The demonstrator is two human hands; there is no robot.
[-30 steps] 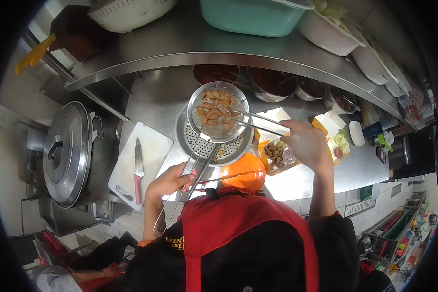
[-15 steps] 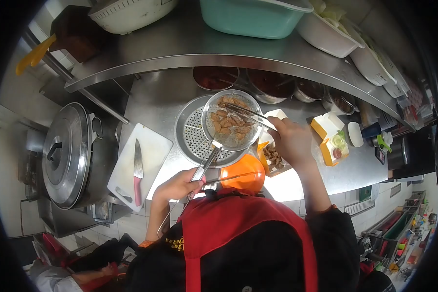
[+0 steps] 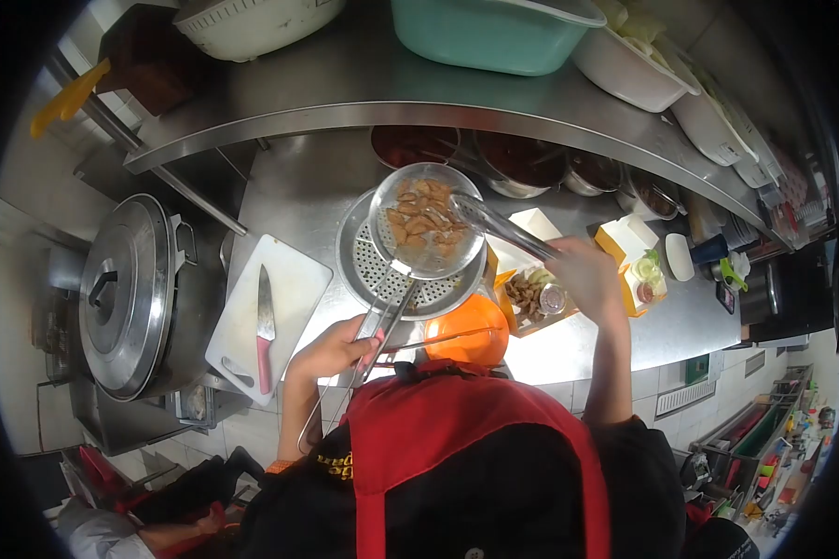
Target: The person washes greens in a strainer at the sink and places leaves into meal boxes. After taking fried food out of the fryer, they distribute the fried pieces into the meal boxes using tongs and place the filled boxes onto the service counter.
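My left hand (image 3: 334,348) is closed on the handle of a round wire skimmer (image 3: 435,265), which holds brown cooked meat pieces (image 3: 419,219). Below the skimmer sits a perforated steel pan (image 3: 356,265), partly covered by it. With my right hand (image 3: 589,281) I grip metal tongs (image 3: 515,232); their tips are at the right side of the skimmer's bowl, beside the pieces. Whether the tips pinch a piece cannot be made out. An open takeaway box (image 3: 534,224) with meat pieces and a small lidded cup is left of my right hand. An orange bowl (image 3: 464,319) stands nearer my body.
A cutting board (image 3: 294,270) with a red-handled knife (image 3: 265,321) lies left, beside a large lidded pot (image 3: 126,298). Sauce pots (image 3: 522,189) stand under the overhead shelf (image 3: 345,116). Another takeaway box (image 3: 625,238) is at right. A person is partly visible at lower left.
The skimmer has shifted slightly left and up over the pan. My right hand has moved right and down with the tongs turned, uncovering more of the filled box.
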